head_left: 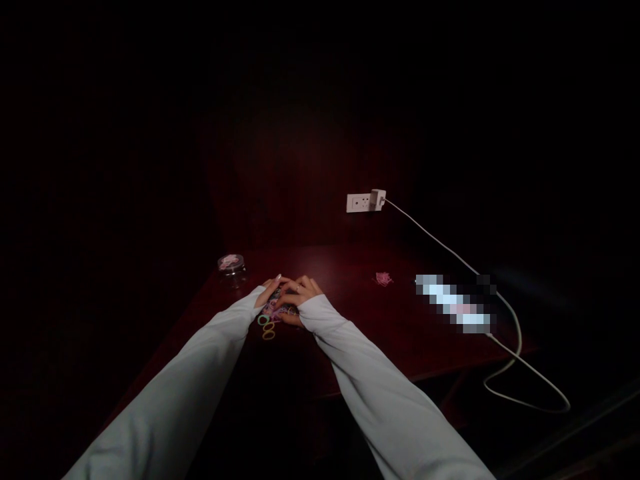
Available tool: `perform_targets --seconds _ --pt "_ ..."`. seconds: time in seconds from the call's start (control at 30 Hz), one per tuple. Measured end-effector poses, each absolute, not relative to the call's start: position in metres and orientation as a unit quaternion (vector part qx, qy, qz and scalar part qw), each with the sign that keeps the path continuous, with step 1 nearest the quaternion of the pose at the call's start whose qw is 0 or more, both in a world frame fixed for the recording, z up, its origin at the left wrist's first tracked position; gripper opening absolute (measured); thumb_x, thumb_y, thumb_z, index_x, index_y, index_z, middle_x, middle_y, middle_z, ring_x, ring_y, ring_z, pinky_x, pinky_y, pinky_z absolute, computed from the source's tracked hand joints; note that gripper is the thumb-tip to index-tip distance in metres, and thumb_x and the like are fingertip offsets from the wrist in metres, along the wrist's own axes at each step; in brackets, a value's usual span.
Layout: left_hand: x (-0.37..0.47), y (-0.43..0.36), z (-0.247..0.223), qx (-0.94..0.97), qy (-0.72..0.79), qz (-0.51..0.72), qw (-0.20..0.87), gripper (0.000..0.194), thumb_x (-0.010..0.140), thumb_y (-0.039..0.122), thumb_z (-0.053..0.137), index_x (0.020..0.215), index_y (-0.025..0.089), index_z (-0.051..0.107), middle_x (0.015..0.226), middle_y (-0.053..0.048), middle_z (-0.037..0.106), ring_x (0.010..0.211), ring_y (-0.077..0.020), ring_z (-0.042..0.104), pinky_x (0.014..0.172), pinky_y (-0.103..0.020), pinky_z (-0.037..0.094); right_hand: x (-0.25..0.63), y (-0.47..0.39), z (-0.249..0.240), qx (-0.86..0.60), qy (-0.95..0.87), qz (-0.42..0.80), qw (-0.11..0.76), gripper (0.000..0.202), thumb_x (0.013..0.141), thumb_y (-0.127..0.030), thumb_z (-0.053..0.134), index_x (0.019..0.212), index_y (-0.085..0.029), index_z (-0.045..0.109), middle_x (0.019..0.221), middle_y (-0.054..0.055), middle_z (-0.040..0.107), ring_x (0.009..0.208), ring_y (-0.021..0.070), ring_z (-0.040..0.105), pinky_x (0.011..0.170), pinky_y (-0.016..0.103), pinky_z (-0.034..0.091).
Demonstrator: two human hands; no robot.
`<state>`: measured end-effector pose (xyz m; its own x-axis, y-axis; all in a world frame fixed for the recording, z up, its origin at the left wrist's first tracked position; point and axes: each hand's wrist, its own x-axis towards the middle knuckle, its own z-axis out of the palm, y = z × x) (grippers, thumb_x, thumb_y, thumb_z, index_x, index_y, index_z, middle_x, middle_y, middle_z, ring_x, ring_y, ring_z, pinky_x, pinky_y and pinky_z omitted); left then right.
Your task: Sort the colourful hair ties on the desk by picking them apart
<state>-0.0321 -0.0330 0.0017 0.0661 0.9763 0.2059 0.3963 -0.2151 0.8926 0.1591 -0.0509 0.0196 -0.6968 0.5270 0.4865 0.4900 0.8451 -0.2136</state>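
Observation:
Both hands meet over a small pile of colourful hair ties on the dark red table. My left hand lies along the pile's far left side, its fingers stretched out and partly hidden behind the other hand. Fingers apart and bent, my right hand reaches over the pile from the right, touching it. No tie is visibly gripped by either hand. A green hair tie and a yellow hair tie lie at the pile's near edge. The middle of the pile is covered by my fingers.
A clear round jar with a patterned lid stands back left. Right of my hands lies a small pink heap. Farther right is a lit, blurred-out device, its white cable running to a charger in the wall socket.

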Motion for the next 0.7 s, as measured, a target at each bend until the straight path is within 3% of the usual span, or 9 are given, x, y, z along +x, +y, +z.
perform_targets --seconds 0.2,0.47,0.7 --pt "-0.0301 -0.0342 0.0035 0.659 0.523 0.433 0.323 0.071 0.080 0.081 0.044 0.094 0.021 0.077 0.118 -0.012 0.075 0.123 -0.0325 0.062 0.121 -0.042 0.036 0.1512 -0.0474 0.0116 -0.269 -0.927 0.023 0.259 0.022 0.086 -0.048 0.075 0.102 -0.034 0.080 0.116 0.002 0.071 0.109 0.0256 0.047 0.094 0.040 0.035" --pt "-0.0309 -0.0316 0.0027 0.683 0.518 0.415 0.305 0.078 0.081 0.085 0.036 0.097 0.020 0.077 0.121 -0.012 0.074 0.126 -0.0331 0.060 0.123 -0.045 0.032 0.1483 -0.0467 0.0114 -0.288 -0.929 0.032 0.232 0.026 0.083 -0.042 0.077 0.106 -0.033 0.079 0.117 0.002 0.070 0.109 0.0262 0.046 0.093 0.040 0.036" --pt "-0.0354 -0.0276 -0.0018 0.678 0.514 0.412 0.328 0.082 0.076 0.092 0.039 0.098 0.022 0.076 0.118 -0.010 0.074 0.128 -0.0336 0.058 0.123 -0.044 0.030 0.1512 -0.0555 0.0194 -0.287 -0.925 0.041 0.244 0.018 0.081 -0.035 0.079 0.097 -0.027 0.079 0.117 0.003 0.071 0.109 0.0257 0.047 0.092 0.039 0.035"
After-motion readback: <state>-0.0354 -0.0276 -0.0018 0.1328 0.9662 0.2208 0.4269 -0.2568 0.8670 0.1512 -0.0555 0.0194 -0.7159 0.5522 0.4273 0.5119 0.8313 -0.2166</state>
